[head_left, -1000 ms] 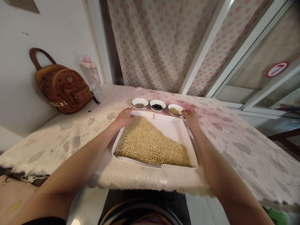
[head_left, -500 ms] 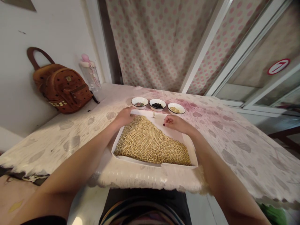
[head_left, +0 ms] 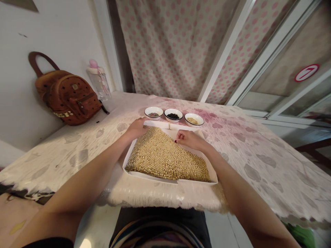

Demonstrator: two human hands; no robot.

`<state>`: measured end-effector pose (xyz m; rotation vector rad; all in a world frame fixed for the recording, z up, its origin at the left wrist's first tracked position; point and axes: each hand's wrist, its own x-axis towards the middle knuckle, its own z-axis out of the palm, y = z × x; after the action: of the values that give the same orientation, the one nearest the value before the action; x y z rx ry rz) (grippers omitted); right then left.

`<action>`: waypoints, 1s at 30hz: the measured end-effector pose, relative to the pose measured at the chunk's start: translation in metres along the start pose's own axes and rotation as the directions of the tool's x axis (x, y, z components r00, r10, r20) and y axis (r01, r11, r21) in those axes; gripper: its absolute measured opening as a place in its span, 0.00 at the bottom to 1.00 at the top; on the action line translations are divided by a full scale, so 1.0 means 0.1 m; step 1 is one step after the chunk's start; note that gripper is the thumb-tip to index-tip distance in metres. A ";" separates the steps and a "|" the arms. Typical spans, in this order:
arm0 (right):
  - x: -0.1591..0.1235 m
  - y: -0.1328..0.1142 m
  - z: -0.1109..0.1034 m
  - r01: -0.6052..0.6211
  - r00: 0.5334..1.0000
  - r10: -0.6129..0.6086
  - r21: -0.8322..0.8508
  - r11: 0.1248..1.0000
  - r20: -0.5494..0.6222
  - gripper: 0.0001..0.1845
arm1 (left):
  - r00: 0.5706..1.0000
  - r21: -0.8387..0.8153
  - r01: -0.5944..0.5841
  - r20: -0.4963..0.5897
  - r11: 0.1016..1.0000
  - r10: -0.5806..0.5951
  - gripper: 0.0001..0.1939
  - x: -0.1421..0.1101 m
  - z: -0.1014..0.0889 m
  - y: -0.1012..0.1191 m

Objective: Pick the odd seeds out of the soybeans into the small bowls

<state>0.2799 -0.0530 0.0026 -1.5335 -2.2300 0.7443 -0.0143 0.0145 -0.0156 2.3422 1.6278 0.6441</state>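
A shallow white cardboard box (head_left: 170, 126) stands at the table's near edge. Pale yellow soybeans (head_left: 168, 155) cover most of its bottom, leaving a bare patch at the far right. My left hand (head_left: 138, 128) is closed on the box's far left corner, with the fingertips over the rim. Over the bare patch, my right hand (head_left: 190, 138) has its fingers curled, close to the border of the beans. Whatever those fingers may pinch is hidden or too small to make out.
Behind the box stand three small white bowls: one with mixed reddish and greenish bits (head_left: 153, 113), one with black beans (head_left: 173, 115), one with pale beans (head_left: 194, 120). A brown backpack (head_left: 72, 98) and a clear bottle (head_left: 99, 81) are at the left of the cloth-covered table (head_left: 250, 151).
My right hand has moved slightly left and nearer to me, toward the border of the soybeans. The left hand stays on the box corner.
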 end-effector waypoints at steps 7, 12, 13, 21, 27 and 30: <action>-0.01 0.04 -0.08 0.009 0.999 -0.010 -0.036 0.999 -0.043 0.03 | 1.000 -0.013 -0.014 0.000 1.000 0.014 0.20 0.00 0.00 -0.01; -0.06 -0.04 -0.09 0.053 0.998 -0.053 -0.020 0.998 0.020 0.02 | 1.000 -0.006 -0.021 0.000 1.000 0.021 0.20 0.00 -0.01 0.00; -0.07 -0.05 -0.09 0.055 0.998 -0.054 -0.040 0.998 0.022 0.02 | 1.000 -0.008 -0.024 -0.002 1.000 0.024 0.20 -0.01 -0.01 0.00; -0.05 0.00 -0.03 0.130 0.989 -0.144 -0.236 0.963 -0.042 0.05 | 1.000 -0.008 -0.009 -0.002 1.000 0.009 0.21 -0.01 0.00 0.00; 0.01 0.06 -0.02 0.204 0.960 -0.241 -0.227 0.952 -0.144 0.08 | 1.000 -0.018 -0.008 -0.001 1.000 0.008 0.21 0.00 0.00 0.01; 0.07 0.23 -0.14 0.165 0.895 -0.204 -0.132 0.977 -0.398 0.08 | 1.000 -0.010 0.000 0.001 1.000 0.000 0.21 -0.01 -0.01 0.02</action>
<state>0.3023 -0.0368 0.0005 -1.3419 -2.0718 0.2325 -0.0135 0.0129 -0.0142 2.3355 1.6197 0.6490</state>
